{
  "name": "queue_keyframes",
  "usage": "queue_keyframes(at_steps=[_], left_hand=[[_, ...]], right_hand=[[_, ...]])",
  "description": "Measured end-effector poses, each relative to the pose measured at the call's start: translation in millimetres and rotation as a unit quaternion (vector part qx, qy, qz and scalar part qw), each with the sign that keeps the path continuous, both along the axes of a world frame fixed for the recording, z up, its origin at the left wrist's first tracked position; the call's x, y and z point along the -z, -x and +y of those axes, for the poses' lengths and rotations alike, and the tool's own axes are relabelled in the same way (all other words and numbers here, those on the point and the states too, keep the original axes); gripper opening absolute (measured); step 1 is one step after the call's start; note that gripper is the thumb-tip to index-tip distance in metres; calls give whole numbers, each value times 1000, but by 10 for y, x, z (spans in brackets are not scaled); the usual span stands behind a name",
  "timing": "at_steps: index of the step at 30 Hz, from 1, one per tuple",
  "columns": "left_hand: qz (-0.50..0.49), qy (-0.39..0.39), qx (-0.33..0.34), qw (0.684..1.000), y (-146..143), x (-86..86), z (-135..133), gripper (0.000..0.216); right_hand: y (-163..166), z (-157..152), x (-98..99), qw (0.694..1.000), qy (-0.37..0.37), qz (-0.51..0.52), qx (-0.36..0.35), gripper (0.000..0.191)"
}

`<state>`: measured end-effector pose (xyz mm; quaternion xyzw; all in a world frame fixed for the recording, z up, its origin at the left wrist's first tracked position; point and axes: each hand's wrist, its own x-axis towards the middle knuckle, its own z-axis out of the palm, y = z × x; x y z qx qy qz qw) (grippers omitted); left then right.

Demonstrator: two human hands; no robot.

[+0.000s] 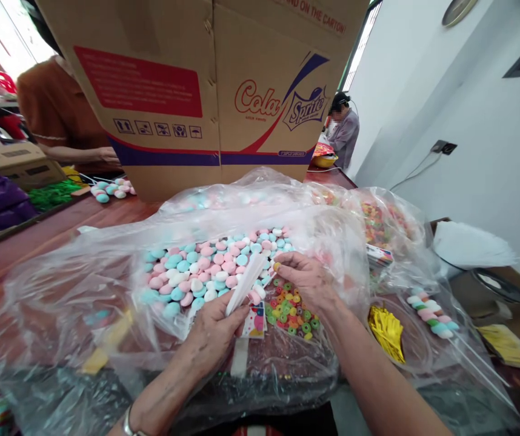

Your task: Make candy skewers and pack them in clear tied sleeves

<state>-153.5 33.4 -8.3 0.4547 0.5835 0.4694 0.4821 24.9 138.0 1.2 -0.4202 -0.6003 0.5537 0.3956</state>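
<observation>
A bundle of thin white sticks [247,281] slants up from my left hand [218,321], whose fingers are closed round its lower end. Close to its upper end, my right hand [303,275] has thumb and fingers pinched together. A small yellow spot shows at those fingertips; whether it is a candy I cannot tell. Beneath and beyond my hands, pink, blue and white marshmallows [205,266] lie in a spread-out clear plastic bag [146,327]. Colourful ring candies [291,306] form a pile below my right hand. A printed card [254,321] lies beside them.
A large cardboard carton [223,121] stands behind the bags. At right are gold twist ties [386,333], marshmallow skewers [433,312], and a bag of ring candies [382,218]. More marshmallow skewers [112,189] lie at left. One co-worker [55,103] is at left, another [345,130] farther back.
</observation>
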Motion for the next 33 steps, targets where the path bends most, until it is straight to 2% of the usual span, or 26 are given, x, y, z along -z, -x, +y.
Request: queue_keyframes(at_steps=[6, 11, 14, 16, 19, 23, 25, 27, 30, 33], left_hand=[[30, 1, 9, 1000, 18, 22, 30, 29], [63, -5, 18, 998, 15, -65, 31, 28], [77, -4, 16, 997, 4, -60, 31, 29], [81, -1, 10, 997, -1, -36, 34, 29], [89, -2, 7, 996, -7, -2, 42, 30], [101, -12, -4, 995, -36, -5, 55, 28], [81, -17, -16, 996, -70, -25, 65, 27], [46, -18, -29, 998, -119, -53, 82, 26], [0, -17, -48, 999, -199, -94, 124, 25], [-24, -16, -62, 998, -243, -111, 173, 23]], right_hand=[[13, -28, -4, 992, 41, 118, 12, 28], [25, -45, -6, 989, 38, 143, 8, 23], [32, -74, 12, 991, 20, 135, 6, 21], [25, -103, 32, 995, -14, 95, 14, 21], [5, -150, 50, 994, -105, 0, 41, 18], [17, -186, 45, 959, -267, -59, 74, 18], [57, -194, 51, 944, -312, -57, 96, 19], [115, -205, 69, 949, -292, -32, 118, 19], [202, -238, 92, 970, -198, 20, 141, 17], [238, -269, 64, 982, -142, 26, 122, 19]])
